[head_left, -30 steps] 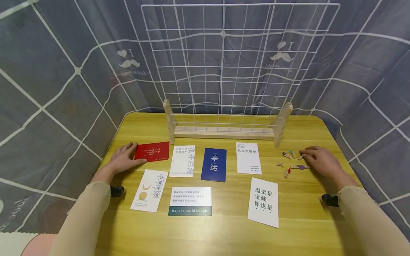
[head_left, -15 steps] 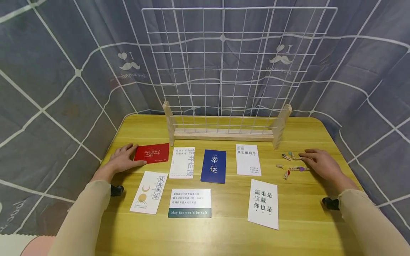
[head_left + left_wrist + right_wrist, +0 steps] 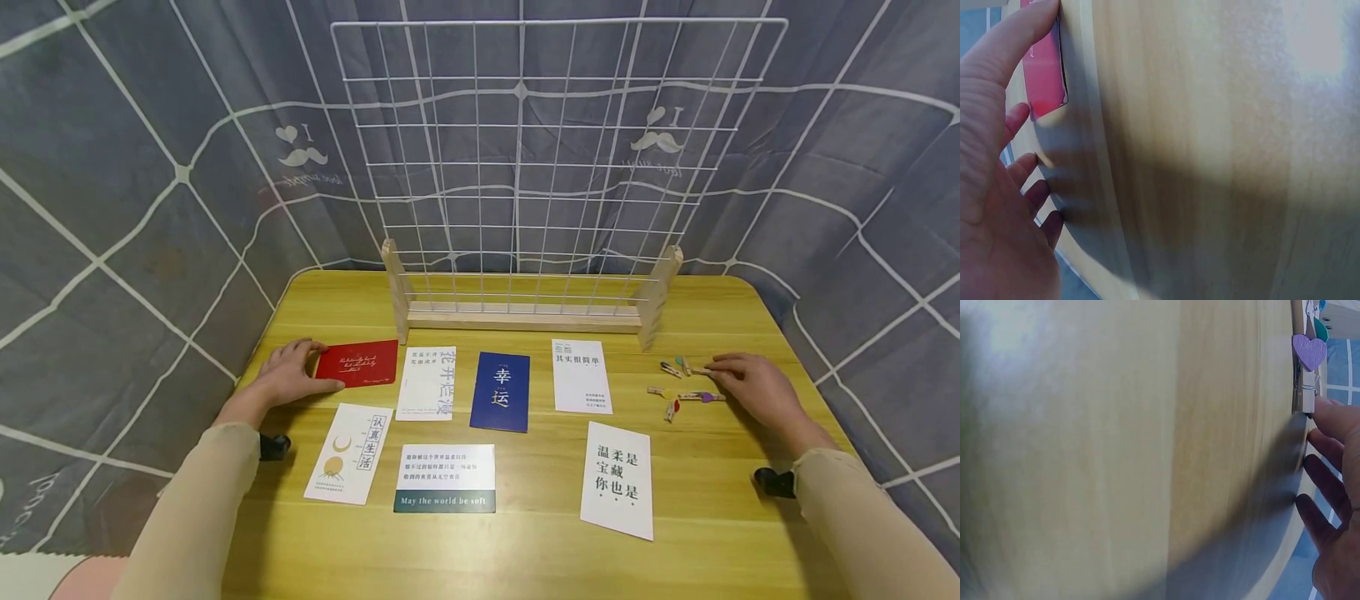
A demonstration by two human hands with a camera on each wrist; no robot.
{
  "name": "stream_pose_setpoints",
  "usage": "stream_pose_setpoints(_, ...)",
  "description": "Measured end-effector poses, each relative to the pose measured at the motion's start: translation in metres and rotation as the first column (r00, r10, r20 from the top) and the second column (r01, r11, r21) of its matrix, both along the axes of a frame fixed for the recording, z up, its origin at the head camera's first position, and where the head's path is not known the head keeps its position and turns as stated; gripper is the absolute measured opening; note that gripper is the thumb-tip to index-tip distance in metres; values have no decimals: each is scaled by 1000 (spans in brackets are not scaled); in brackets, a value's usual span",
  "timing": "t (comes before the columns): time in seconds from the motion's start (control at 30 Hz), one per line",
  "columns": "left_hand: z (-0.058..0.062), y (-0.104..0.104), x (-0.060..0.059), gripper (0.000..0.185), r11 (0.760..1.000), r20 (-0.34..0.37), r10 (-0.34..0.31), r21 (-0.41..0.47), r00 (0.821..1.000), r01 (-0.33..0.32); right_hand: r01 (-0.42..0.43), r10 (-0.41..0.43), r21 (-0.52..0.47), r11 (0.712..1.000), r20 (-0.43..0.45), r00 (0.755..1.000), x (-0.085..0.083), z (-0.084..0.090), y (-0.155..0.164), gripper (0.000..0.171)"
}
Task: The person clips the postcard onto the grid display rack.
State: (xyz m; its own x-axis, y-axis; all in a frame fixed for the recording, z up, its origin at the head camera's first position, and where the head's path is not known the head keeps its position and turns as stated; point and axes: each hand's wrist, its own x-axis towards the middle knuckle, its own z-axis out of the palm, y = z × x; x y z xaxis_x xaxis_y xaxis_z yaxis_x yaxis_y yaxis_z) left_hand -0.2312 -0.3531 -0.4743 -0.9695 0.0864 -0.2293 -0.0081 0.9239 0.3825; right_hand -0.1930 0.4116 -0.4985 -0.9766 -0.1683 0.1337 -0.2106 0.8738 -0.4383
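In the head view my left hand (image 3: 287, 372) holds the left end of a red card (image 3: 356, 364) between thumb and forefinger as it lies on the table. The left wrist view shows the thumb along the edge of the red card (image 3: 1044, 78), the other fingers loosely bent. My right hand (image 3: 753, 387) pinches the end of a small wooden clothespin (image 3: 698, 372) at the table's right. Beside it lie several other clothespins, one with a purple heart (image 3: 1310, 352) close to the thumb in the right wrist view. Fingers partly hide the pinched clothespin.
A white wire grid (image 3: 536, 158) stands upright in a wooden base (image 3: 525, 319) at the back. Across the table (image 3: 525, 554) lie a blue card (image 3: 499, 412), a white-and-green card (image 3: 445, 477) and several white cards. Grey checked curtains surround the table.
The clothespin at my right fingertips has turned, now lying nearly sideways. The red card has shifted very slightly under my left hand. The head view has tilted a little upward.
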Motion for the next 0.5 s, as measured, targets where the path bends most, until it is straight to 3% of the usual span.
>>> stream_pose_setpoints(0.23,3,1,1,113,1000,32,-21,-18,999,22,90,-88,-62,994,33,996,3,1,-2,28)
stream_pose_setpoints(0.5,4,2,1,104,1000,11,-21,-8,1000,21,101,-99,-86,991,27,995,4,2,-6,27)
